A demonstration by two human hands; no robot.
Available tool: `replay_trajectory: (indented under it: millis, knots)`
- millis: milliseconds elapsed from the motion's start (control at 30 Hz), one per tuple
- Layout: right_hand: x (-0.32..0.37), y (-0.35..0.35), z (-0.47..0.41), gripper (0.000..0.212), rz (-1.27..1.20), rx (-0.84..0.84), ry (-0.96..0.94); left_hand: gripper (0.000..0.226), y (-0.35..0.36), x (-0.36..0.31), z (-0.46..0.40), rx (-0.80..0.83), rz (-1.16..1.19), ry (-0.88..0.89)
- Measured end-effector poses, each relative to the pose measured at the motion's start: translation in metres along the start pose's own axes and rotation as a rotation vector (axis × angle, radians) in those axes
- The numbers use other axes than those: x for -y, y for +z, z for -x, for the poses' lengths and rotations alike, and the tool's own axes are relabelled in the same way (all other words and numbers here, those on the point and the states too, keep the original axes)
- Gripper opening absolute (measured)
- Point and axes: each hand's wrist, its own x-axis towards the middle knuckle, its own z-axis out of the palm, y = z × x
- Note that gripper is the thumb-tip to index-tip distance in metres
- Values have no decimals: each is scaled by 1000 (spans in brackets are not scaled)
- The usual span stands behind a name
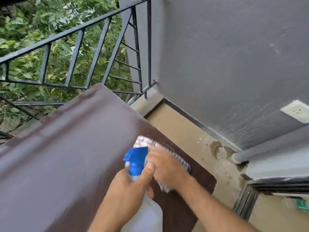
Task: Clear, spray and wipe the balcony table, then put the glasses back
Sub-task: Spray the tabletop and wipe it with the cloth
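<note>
Left hand (127,190): fingers and thumb curled round the neck of the spray bottle (143,206), thumb upright against the blue collar just under the blue trigger head (136,154). The forearm enters from the lower edge of the view, and the bottle is held upright above the surface (66,148).

Right hand (164,166): laid palm-down on the cloth (143,142), fingers spread fairly flat, pressing it onto the surface just beyond the spray bottle, near the surface's right edge. The hand and cloth are motion-blurred, so the exact finger position cannot be read. The forearm reaches in from the lower right.

The surface is dark brown with rounded corners. Its far corner sits close to the black metal railing (83,52), with green foliage (25,30) behind. To the surface's right are the tiled floor (175,128), a floor drain (221,153) and a grey wall (225,56).
</note>
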Motion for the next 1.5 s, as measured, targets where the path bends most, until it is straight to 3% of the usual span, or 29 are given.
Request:
replay_trajectory:
  millis: [67, 200, 367, 533, 633, 767, 933, 1100, 1200, 1267, 1400, 1500]
  knots:
    - [-10, -8, -17, 58, 48, -5, 113, 66, -3, 6, 5, -14, 5, -31]
    - [-8, -15, -30, 61, 116, 28, 243, 65, -5, 18, 16, -26, -12, -36]
    - [17, -6, 44, 61, 141, -102, 386, 64, -8, 29, 32, -28, 0, -22]
    - [55, 16, 135, 75, 107, -17, 363, 62, -12, 37, 47, -16, -28, 15]
    - [58, 14, 154, 79, 148, 74, 227, 54, -13, 44, 54, -7, -26, 31]
    - [39, -8, 108, 73, 132, 105, 198, 48, -12, 53, 63, -22, -12, 7]
    - [-1, -17, 28, 60, 171, -68, 416, 51, -12, 61, 73, -41, -50, 10]
    - [28, -3, 34, 60, 216, -159, 506, 54, -9, 75, 93, -47, -30, 21]
    - [70, 24, 71, 61, 252, -96, 450, 55, -10, 88, 108, -58, -30, 33]
    - [106, 44, 98, 57, 175, -25, 304, 51, -13, 96, 118, -73, -18, 38]
    - [183, 71, 146, 21, 11, 115, 250, 44, -15, 110, 139, -52, -6, 55]
    - [176, 71, 156, 29, 6, 142, 132, 47, -10, 124, 155, -24, -75, 75]
